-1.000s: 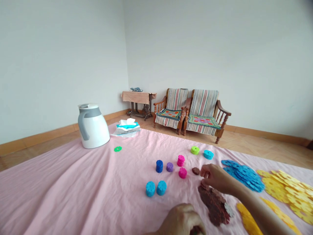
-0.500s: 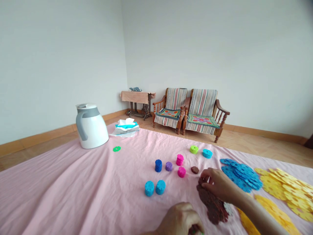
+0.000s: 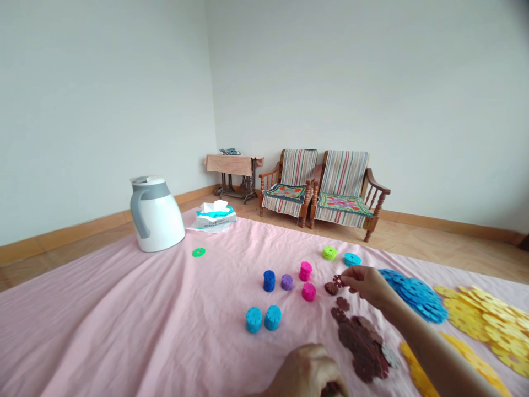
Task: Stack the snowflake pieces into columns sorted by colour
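Moved from brown pile (image 3: pixel 363 347) to beside brown stack (image 3: pixel 330 289) since earlier frame: right hand (image 3: pixel 367 283), pinching brown disc (image 3: pixel 337 280) at its tips. Left hand (image 3: pixel 309 372): curled, contents unclear.

We are in what looks like a home: we see wooden armchairs (image 3: pixel 314 199) with striped covers (image 3: pixel 345 172) and crocheted seat mats (image 3: pixel 344 203), a cloth-draped stand (image 3: pixel 229 164) and a thermal jug (image 3: pixel 160 221).

A hand could pass over the pink cloth (image 3: pixel 165 325) left of the two nearest light-blue stacks (image 3: pixel 273 318). The brown pile (image 3: pixel 366 350) lies between left hand (image 3: pixel 309 372) and right hand (image 3: pixel 363 280); pink stacks (image 3: pixel 308 292) crowd the brown stack's (image 3: pixel 330 289) left.
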Action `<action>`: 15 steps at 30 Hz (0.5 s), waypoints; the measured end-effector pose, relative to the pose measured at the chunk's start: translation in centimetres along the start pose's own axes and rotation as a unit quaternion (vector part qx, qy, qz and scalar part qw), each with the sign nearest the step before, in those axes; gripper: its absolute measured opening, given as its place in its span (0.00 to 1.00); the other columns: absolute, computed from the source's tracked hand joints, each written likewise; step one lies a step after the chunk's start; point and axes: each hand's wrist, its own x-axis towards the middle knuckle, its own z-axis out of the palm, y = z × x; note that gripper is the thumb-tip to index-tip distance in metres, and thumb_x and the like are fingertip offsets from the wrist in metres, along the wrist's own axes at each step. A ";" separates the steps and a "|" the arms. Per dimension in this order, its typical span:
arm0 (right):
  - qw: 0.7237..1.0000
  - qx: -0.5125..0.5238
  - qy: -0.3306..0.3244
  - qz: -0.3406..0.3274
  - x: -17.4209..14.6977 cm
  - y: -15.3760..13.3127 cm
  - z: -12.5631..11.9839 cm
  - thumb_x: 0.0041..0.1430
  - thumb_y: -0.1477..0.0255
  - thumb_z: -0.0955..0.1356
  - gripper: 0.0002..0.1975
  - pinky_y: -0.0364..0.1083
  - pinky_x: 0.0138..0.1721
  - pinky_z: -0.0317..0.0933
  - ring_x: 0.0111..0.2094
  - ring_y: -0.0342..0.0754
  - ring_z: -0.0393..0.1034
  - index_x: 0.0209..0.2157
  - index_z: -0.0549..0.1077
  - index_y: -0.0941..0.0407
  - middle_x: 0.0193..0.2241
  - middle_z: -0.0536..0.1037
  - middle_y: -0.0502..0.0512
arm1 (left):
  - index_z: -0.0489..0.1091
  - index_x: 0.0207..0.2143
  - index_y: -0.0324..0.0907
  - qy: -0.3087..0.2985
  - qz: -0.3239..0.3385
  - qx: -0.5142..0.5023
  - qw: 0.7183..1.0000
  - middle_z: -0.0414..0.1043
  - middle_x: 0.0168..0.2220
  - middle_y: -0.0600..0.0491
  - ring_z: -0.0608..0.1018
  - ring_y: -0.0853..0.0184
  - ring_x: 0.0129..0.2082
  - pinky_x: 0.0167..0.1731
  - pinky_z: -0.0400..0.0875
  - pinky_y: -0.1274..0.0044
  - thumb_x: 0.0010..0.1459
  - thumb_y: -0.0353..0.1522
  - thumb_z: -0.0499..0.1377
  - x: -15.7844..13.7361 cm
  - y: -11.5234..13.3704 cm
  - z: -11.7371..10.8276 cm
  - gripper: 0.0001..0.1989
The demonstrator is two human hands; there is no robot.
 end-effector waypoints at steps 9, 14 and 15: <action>0.998 -0.060 0.020 0.014 1.0 0.5 2.0 0.45 0.74 0.67 0.05 0.40 0.21 0.57 0.21 0.44 0.70 0.19 0.72 0.57 0.16 0.76 0.52 | 0.77 0.31 0.39 -0.024 -0.010 0.029 0.999 0.73 0.27 0.54 0.73 0.71 0.28 0.28 0.66 0.84 0.50 0.26 0.65 0.1 0.5 -0.6 0.03; 0.993 -0.113 0.040 -0.012 0.9 0.9 1.5 0.47 0.73 0.66 0.05 0.42 0.27 0.59 0.26 0.47 0.72 0.22 0.73 0.56 0.21 0.78 0.52 | 0.77 0.30 0.39 -0.023 -0.010 0.032 0.999 0.73 0.27 0.54 0.73 0.71 0.27 0.27 0.65 0.85 0.49 0.25 0.66 0.1 0.5 -0.5 0.04; 0.991 -0.122 0.042 -0.018 0.8 0.8 1.4 0.47 0.73 0.66 0.05 0.43 0.28 0.60 0.27 0.48 0.73 0.23 0.74 0.56 0.23 0.79 0.53 | 0.77 0.30 0.39 -0.021 -0.010 0.033 0.999 0.73 0.27 0.54 0.73 0.71 0.27 0.27 0.65 0.85 0.49 0.25 0.66 0.1 0.5 -0.5 0.04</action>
